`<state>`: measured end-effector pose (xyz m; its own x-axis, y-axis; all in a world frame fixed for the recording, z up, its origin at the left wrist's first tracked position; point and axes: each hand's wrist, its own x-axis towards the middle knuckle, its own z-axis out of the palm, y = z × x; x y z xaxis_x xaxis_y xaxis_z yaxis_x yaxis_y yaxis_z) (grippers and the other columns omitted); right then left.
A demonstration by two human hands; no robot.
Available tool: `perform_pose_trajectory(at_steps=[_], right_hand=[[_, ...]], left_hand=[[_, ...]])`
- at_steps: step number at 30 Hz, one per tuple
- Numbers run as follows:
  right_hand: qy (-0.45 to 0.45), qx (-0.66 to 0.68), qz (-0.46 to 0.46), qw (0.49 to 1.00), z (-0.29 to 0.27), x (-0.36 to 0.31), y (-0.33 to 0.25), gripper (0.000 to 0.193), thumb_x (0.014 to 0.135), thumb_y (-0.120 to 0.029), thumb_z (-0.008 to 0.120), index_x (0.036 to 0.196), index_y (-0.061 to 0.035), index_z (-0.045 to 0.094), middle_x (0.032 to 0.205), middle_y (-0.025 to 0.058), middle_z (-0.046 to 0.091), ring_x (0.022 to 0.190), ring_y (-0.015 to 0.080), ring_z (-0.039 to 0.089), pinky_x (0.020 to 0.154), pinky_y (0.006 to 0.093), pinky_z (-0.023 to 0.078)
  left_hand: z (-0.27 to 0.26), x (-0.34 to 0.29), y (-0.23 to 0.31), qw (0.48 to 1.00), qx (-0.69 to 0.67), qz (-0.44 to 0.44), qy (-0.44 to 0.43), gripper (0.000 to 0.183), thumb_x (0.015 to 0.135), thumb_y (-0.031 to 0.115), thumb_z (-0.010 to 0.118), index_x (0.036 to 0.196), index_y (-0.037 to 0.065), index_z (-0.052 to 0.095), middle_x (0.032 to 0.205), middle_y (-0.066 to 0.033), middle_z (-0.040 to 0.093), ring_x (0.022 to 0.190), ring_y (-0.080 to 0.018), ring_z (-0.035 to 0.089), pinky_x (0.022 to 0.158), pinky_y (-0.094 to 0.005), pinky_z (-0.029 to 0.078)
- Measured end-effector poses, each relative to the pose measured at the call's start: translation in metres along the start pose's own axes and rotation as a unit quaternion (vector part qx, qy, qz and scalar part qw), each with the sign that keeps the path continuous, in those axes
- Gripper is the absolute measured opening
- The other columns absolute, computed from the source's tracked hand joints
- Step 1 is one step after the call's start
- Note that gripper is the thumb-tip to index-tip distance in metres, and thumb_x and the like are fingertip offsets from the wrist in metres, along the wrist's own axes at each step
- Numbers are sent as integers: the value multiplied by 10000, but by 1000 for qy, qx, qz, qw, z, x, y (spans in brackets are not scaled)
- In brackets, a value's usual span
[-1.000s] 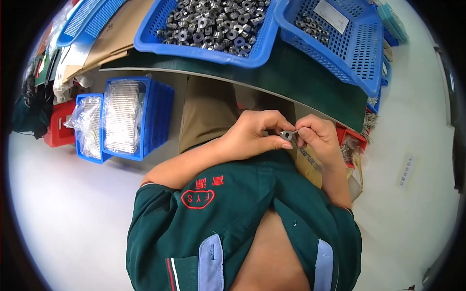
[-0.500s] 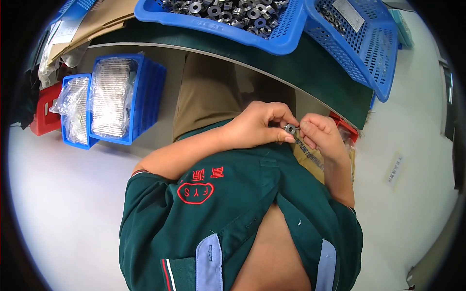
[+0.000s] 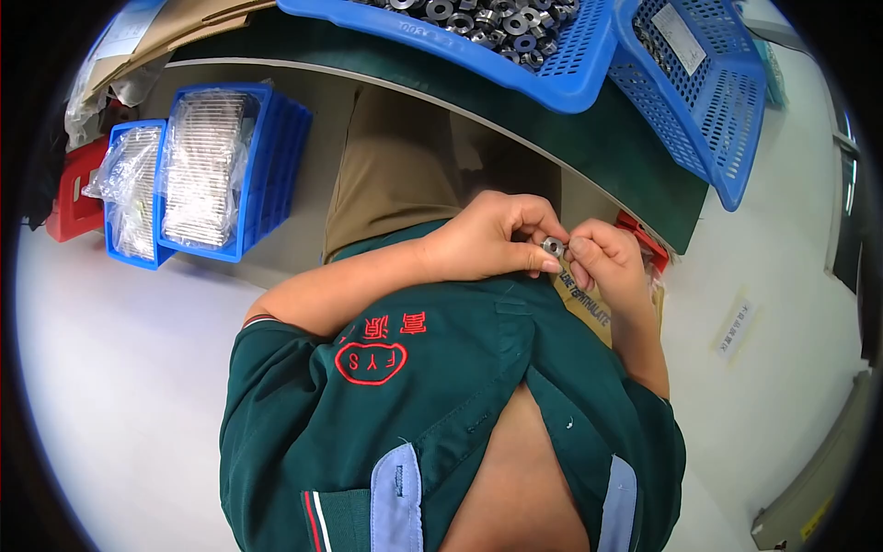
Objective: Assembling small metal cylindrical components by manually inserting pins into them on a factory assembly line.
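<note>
Between both hands, small silvery ring-shaped metal nut (image 3: 553, 246), pinched

Both hands meet just below the dark green tabletop (image 3: 635, 152) edge: the left hand (image 3: 492, 241) and right hand (image 3: 607, 262) pinch a small metal ring (image 3: 553, 247) between their fingertips. On the tabletop above sits a blue basket (image 3: 561, 78) of similar metal rings

The small nut (image 3: 553, 247) between the fingers looks like shiny metal. The far baskets (image 3: 589, 69) are matt blue plastic. The green shirt (image 3: 441, 386) is soft cloth.
</note>
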<state>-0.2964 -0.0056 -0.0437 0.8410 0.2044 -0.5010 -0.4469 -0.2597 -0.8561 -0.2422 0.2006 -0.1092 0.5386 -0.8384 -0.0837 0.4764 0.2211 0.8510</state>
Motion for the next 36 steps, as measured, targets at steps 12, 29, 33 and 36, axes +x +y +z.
perform_pose_trajectory(at_steps=[12, 29, 33, 36], right_hand=[[-25, 52, 47, 997, 0, 4, -1, 218, 962, -184, 552, 808, -33, 579, 596, -21, 527, 503, 31, 452, 462, 177, 323], [30, -19, -70, 997, 6, 10, 1, 128, 946, -115, 555, 903, -3, 600, 645, 8, 575, 572, 59, 531, 523, 207, 414], [25, -14, -60, 998, 8, 13, -10, 154, 952, -142, 544, 913, -7, 608, 636, 8, 574, 567, 59, 530, 514, 211, 404], [19, -20, -40, 999, 10, 15, -13, 167, 953, -149, 534, 915, -7, 614, 627, 6, 571, 554, 56, 517, 499, 207, 384]], left_hand=[[-1, 1, -2, 999, 11, 33, 21, 231, 804, 108, 751, 970, -3, 635, 718, -24, 640, 668, -63, 625, 594, -214, 486], [-8, 3, 4, 999, 29, 26, 27, 237, 857, 13, 663, 1086, 4, 603, 863, -36, 630, 739, -81, 610, 673, -224, 511], [-10, 0, 10, 998, -27, 15, 50, 238, 834, 36, 693, 1054, 4, 608, 849, -24, 636, 723, -62, 586, 660, -222, 491], [-14, -3, 9, 996, -69, 12, 58, 257, 833, 19, 688, 1076, 6, 604, 889, -28, 635, 761, -70, 585, 688, -226, 492]])
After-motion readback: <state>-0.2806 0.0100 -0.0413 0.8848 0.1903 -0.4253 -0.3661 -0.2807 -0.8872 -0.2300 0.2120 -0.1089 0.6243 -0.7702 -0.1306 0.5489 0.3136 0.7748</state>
